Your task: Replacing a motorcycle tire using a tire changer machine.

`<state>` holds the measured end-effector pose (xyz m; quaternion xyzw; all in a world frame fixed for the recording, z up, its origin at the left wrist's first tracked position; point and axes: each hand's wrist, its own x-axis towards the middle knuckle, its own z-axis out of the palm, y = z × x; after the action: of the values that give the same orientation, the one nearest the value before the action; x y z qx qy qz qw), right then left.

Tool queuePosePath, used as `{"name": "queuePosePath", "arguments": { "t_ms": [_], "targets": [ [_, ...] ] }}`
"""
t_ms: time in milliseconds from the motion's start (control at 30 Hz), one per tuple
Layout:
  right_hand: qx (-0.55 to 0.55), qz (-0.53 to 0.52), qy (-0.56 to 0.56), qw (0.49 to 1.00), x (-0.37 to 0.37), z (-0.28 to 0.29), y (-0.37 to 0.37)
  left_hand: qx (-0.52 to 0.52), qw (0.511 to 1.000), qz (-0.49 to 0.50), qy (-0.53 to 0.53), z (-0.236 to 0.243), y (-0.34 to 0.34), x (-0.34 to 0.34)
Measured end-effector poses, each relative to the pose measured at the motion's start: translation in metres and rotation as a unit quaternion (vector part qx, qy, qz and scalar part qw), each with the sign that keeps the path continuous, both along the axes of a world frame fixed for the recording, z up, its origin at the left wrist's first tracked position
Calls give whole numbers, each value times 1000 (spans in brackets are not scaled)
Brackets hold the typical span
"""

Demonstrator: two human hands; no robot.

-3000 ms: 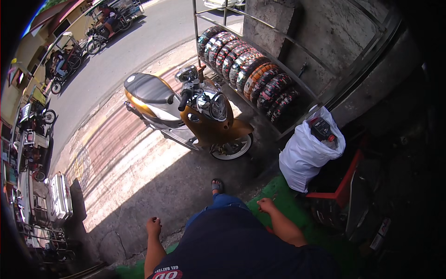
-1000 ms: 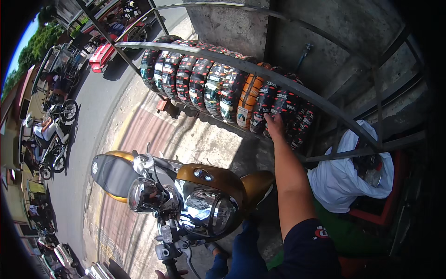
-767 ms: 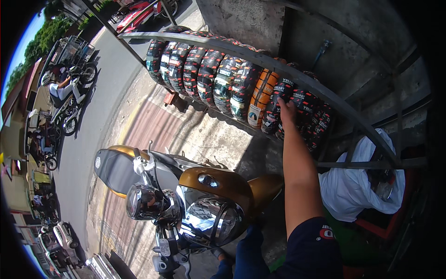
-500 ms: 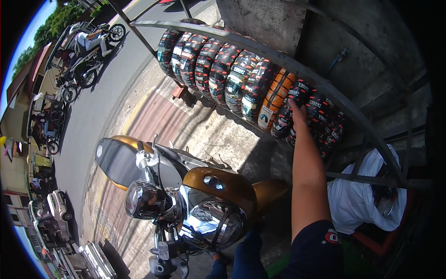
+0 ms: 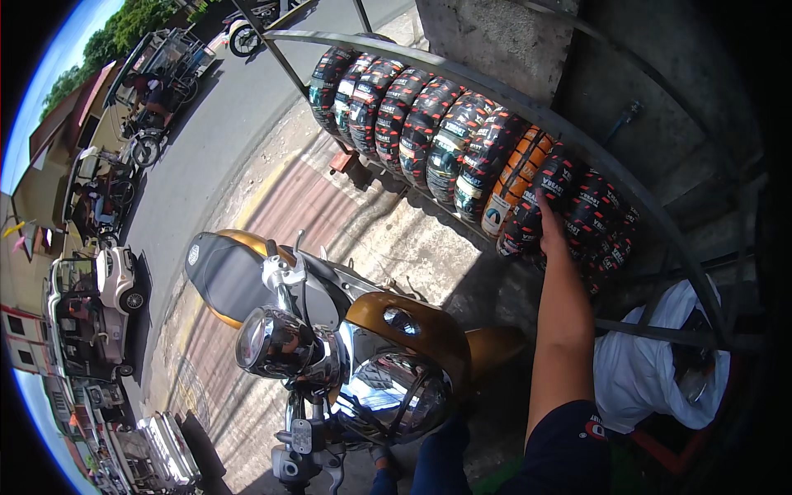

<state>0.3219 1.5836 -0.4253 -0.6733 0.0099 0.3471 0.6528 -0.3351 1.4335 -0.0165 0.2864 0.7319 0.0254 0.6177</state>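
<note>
My right hand [image 5: 553, 232] reaches to the near end of a row of wrapped tires. It is on a black-wrapped tire [image 5: 540, 191] with red and white marks, thumb stretched along the wrapping. The other fingers are mostly hidden on the tire's far side; the hand appears closed on it. An orange-wrapped tire [image 5: 517, 177] stands just left of that one, and more black-wrapped tires [image 5: 487, 157] run on toward the street. More dark tires [image 5: 601, 206] sit in shade to the right of my hand. My left hand is out of view.
A gold and grey scooter [image 5: 412, 318] stands in front of me. Curved metal bars [image 5: 462, 69] cross over the tires. A white sack [image 5: 635, 367] sits at the right. Vehicles, including a white three-wheeler [image 5: 115, 280], line the street at the left.
The view has shifted, so the tires and scooter appear farther right. My right hand stays at the same black-wrapped tire. Vehicles on the street have moved.
</note>
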Motion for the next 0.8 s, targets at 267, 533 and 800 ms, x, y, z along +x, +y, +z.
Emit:
{"name": "queuePosePath", "arguments": {
  "t_ms": [267, 533, 800],
  "targets": [
    [221, -83, -13, 972, -109, 40, -34, 89, 994, -68, 9, -4, -5, 1],
    [183, -94, -32, 978, -143, 101, -50, 91, 995, -34, -19, -14, -9, -2],
    [147, -45, 30, 988, -119, 150, -73, 120, 992, -46, -14, -11, -14, 2]
  ]
}}
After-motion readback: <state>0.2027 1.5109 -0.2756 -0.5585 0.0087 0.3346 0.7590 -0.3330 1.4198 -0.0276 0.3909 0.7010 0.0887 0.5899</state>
